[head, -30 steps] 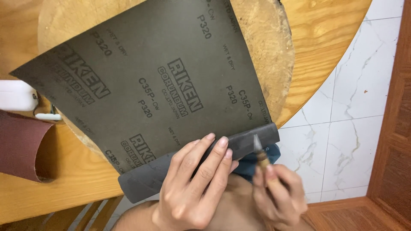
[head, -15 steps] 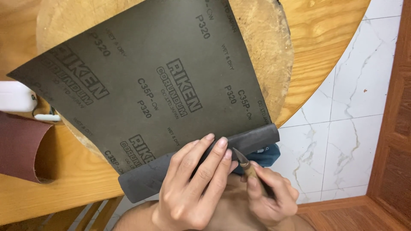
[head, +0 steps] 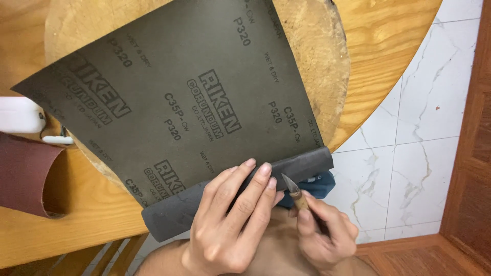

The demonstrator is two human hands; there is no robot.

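White marble-patterned floor tiles beneath a round pale wooden table. On the table, a rough round wooden slab, overhanging the near edge. Across the slab, a large dark grey sheet of sandpaper, printed side up, near edge folded over. Left hand flat on the fold, fingers extended, pressing, nothing clasped. Right hand closed around a small knife with pale handle, blade tip at the fold. At the left table edge, a reddish-brown curled sheet and a white object.

Dark grey printed sandpaper sheet, reddish-brown roll, white veined floor tiles.
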